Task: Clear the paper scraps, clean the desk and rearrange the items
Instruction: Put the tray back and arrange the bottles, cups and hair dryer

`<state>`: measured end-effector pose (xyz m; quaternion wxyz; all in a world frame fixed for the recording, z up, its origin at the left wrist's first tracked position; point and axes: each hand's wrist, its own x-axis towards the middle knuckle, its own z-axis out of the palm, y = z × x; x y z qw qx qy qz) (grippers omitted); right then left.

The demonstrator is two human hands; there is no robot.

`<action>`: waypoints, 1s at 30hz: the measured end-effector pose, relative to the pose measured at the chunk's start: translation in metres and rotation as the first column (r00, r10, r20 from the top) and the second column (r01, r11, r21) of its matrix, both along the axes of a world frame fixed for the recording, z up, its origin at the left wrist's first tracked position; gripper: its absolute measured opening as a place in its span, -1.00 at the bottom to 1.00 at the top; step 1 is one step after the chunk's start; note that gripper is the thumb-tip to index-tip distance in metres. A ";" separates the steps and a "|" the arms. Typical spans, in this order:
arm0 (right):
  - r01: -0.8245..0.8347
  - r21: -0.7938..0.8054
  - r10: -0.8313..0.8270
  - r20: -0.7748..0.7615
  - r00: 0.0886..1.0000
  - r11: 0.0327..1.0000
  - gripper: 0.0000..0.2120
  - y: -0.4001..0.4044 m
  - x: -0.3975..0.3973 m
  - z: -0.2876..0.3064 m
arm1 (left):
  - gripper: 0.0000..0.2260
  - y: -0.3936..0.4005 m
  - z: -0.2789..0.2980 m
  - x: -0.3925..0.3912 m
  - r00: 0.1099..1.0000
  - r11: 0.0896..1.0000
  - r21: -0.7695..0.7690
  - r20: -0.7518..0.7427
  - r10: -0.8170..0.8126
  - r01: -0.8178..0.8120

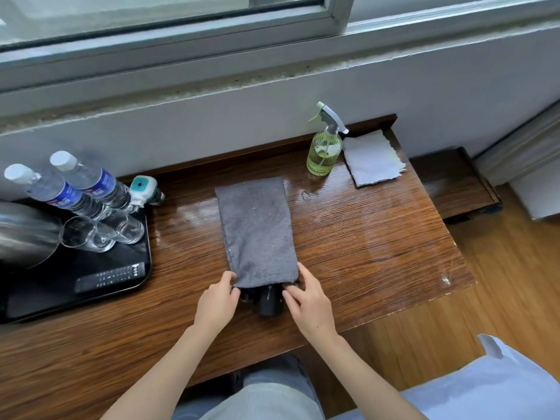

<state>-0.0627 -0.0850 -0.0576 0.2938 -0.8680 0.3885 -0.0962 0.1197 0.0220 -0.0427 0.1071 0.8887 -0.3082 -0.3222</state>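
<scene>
While no paper scraps show anywhere on the wooden desk (pixel 363 253), its top shines wet around the middle, so by my judgement the scraps are cleared and the wiping is largely done; what seems left is folding the cloth and putting things back in order. A grey cleaning cloth (pixel 257 228) lies flat mid-desk, folded into a long strip whose long axis runs from the near edge away toward the window wall, leaning slightly left at the far end. Its near end partly covers a small black object (pixel 268 301) I cannot identify. The left hand (pixel 216 301) pinches the cloth's near left corner; the right hand (pixel 309 301) has its fingertips curled at the near right corner, apparently pinching it too. A green spray bottle (pixel 324 153) and a folded white cloth (pixel 374 159) stand at the far right; a black tray (pixel 75 298) holds two water bottles (pixel 78 189), glasses and a remote.
</scene>
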 end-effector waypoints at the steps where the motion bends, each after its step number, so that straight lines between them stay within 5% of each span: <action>1: -0.086 -0.052 0.086 -0.018 0.996 0.995 -0.81 0.000 0.000 -0.004 | -0.73 0.000 -0.001 0.000 1.000 1.000 -0.002 -0.015 0.004 -0.004; 8: -0.201 -0.040 0.186 -0.235 0.954 0.979 -0.15 -0.002 -0.004 -0.004 | -0.78 0.002 0.005 0.001 0.996 0.999 -0.030 -0.080 0.029 -0.032; 16: -0.112 -0.110 0.076 -0.289 0.954 0.988 0.04 0.006 -0.004 -0.007 | -0.79 0.010 0.013 0.000 0.996 0.997 -0.071 -0.087 0.030 -0.037; 21: -0.058 -0.163 0.011 -0.279 0.960 0.985 -0.01 0.012 -0.001 -0.010 | -0.80 0.017 0.018 -0.006 0.994 0.986 -0.162 -0.105 0.022 -0.039; 30: 0.044 -0.335 -0.033 0.039 0.999 0.941 -0.82 -0.018 0.034 0.005 | -0.85 0.014 0.055 0.017 0.992 0.926 -0.358 -0.087 0.093 -0.119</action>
